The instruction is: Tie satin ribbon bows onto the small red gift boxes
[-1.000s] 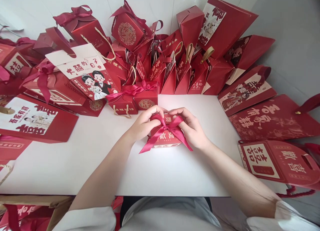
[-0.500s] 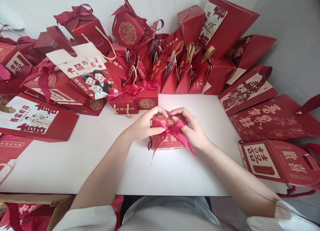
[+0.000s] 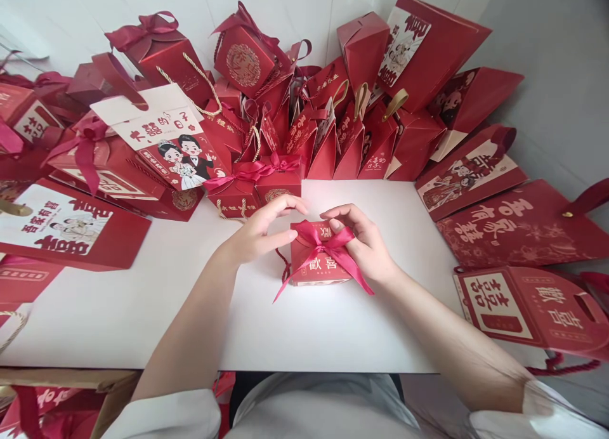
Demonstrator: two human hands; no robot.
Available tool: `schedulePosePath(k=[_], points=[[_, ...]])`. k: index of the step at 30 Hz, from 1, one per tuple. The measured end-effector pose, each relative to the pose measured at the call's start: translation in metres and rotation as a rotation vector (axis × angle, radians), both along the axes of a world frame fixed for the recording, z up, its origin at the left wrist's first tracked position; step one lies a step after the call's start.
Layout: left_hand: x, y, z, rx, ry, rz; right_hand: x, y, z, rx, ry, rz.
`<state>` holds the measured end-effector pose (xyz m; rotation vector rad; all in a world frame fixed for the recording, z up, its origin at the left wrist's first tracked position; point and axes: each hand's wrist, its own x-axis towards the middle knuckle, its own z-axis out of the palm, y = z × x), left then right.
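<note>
While stacked red gift bags point(image 3: 409, 52) ring the white table point(image 3: 143, 299), a small red box point(image 3: 318, 271) sits mid-table, its ribbon bow point(image 3: 328, 245) apparently tied. Right hand point(image 3: 366, 245) pinches one loop; left hand point(image 3: 259, 233) hovers beside it, fingers loose, holding nothing. Tails look untrimmed.

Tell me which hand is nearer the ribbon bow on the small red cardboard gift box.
Right. The right hand has fingers on the ribbon bow atop the small red cardboard gift box; the left hand sits just left of it, fingers spread, apparently apart.
</note>
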<state>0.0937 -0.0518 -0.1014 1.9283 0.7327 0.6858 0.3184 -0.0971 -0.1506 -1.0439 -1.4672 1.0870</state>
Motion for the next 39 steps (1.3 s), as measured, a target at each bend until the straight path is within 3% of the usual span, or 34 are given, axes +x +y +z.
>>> schedulePosePath(k=[5,11,18,26,39], points=[[0.01,-0.004,-0.005,-0.096,0.082,0.015,0.0,0.0,0.0,0.013,-0.015,0.01],[0.021,-0.005,-0.009,-0.282,0.011,0.029,0.0,0.0,-0.002,-0.01,-0.006,0.016],[0.023,-0.003,-0.01,-0.254,-0.009,0.031,0.001,0.0,-0.002,-0.018,0.003,0.029],[0.021,-0.003,-0.013,-0.348,-0.042,-0.024,0.001,0.001,0.001,0.008,0.004,0.022],[0.027,-0.008,-0.011,-0.383,0.004,0.048,0.0,0.001,0.0,0.001,0.022,0.034]])
